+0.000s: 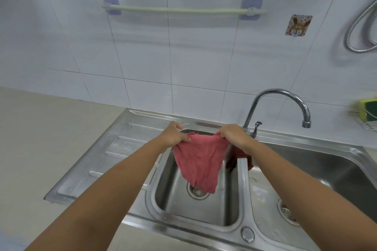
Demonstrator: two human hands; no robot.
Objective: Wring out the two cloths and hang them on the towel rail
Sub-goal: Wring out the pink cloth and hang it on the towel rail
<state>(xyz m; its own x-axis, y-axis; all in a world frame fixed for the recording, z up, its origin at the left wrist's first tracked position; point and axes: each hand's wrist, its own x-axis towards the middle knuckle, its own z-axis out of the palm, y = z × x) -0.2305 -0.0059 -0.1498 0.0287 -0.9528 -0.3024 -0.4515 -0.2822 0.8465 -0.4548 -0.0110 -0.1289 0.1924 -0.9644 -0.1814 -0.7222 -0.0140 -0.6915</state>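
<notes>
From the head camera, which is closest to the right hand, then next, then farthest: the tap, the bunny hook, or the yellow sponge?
Starting from the right hand, which holds the pink cloth:
1. The tap, just behind the hand, at the sink's back edge.
2. The bunny hook, higher up on the wall tiles.
3. The yellow sponge, far to the right in a wire rack.

Stainless steel double sink (242, 171), brushed and dully shiny, ribbed on the drainboard. Chrome tap (279, 98) gleams mirror-bright. The pink cloth (199, 161) is a rough, nubbly weave, matt; a darker red cloth (234, 155) lies behind it. Glossy white wall tiles (142, 47), a smooth pale plastic towel rail (183, 10), a ribbed metal shower hose (355, 32) and a matt beige countertop (40, 138).
</notes>
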